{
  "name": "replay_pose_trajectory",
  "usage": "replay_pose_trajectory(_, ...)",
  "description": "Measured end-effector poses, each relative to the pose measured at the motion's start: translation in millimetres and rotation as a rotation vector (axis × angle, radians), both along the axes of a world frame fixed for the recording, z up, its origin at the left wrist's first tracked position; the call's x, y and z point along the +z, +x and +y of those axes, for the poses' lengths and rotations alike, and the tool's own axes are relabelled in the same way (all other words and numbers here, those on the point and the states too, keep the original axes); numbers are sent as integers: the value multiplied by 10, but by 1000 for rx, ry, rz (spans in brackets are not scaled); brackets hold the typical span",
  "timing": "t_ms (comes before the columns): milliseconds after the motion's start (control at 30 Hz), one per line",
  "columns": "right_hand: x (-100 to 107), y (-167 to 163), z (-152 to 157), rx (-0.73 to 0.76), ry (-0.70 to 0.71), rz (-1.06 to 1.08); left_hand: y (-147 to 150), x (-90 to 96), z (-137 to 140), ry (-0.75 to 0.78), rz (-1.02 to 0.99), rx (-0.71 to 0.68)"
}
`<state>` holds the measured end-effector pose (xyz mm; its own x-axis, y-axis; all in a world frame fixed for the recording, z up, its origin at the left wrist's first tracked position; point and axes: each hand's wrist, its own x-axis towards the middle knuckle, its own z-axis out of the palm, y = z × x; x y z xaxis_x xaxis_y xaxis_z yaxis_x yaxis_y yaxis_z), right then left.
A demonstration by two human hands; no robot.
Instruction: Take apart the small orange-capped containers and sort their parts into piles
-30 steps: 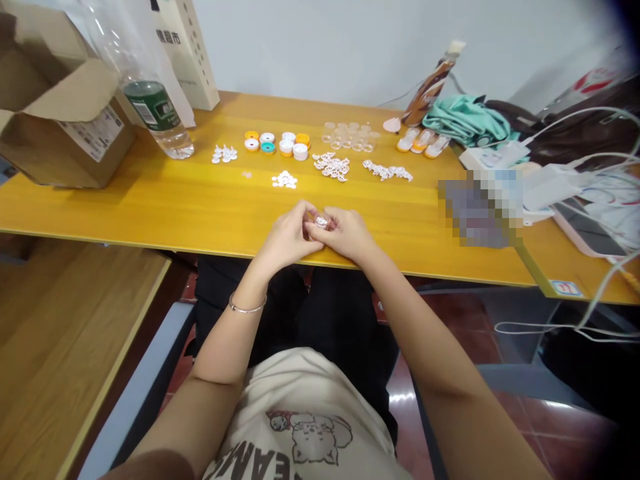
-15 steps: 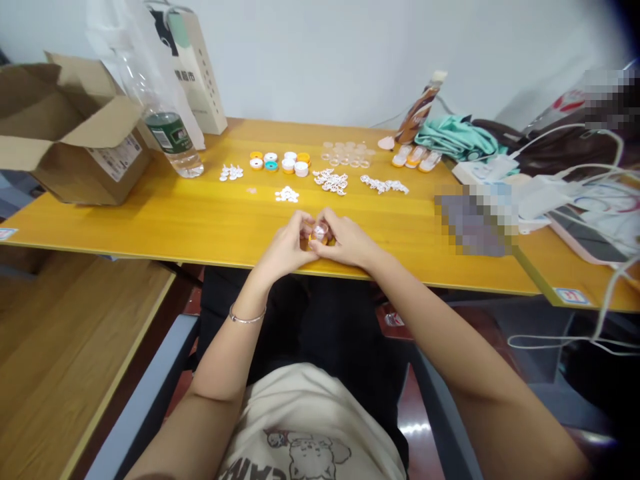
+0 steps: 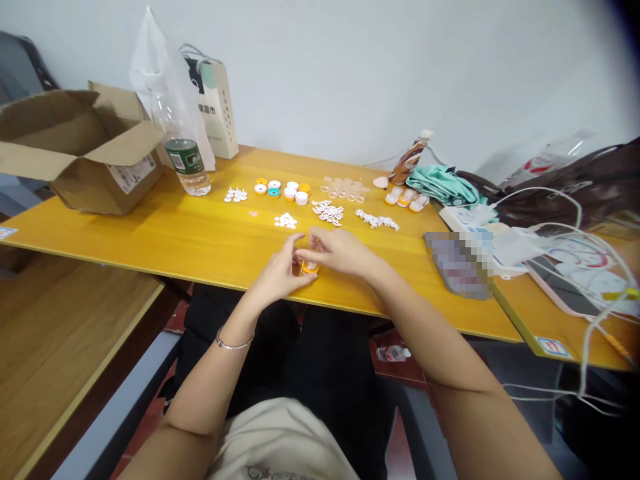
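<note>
A small round case (image 3: 310,266) with an orange rim and a pale inside is between my hands, just above the front part of the table. My left hand (image 3: 278,275) is closed around its left side, the thumb reaching under its near edge. From the right, my right hand (image 3: 343,253) bends its fingers over the top, with its thumb across the case; its fingertips are partly hidden. Beyond them lie a pile of small white discs (image 3: 285,221), white cut-out pieces (image 3: 328,213) and more white pieces (image 3: 377,219).
Farther back are coloured round caps (image 3: 274,191), clear round covers (image 3: 345,189), small white stemmed pieces (image 3: 235,195) and orange-based clear cases (image 3: 407,199). A cardboard box (image 3: 75,167) and water bottle (image 3: 183,157) stand left. Right are a power strip (image 3: 463,223), cables and a teal cloth (image 3: 443,183).
The view has shifted, so the table sits lower in the picture. My hands have changed their hold on the case; its orange rim now faces up and my right fingers arch over it.
</note>
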<state>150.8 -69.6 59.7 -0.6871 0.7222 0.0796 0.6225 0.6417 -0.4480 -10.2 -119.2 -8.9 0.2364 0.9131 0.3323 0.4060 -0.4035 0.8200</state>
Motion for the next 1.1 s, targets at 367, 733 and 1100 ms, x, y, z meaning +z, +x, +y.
replay_pose_trajectory(367,-11,-8,-99,95,20,101,9,4,17,8,-5,-29)
replay_pose_trajectory(733,28,20,-167,103,-16,-17,6,-25,27,41,3,-3)
replay_pose_trajectory(1100,-56,-55,-210,-19,10,37,3,-40,40,38,12,23)
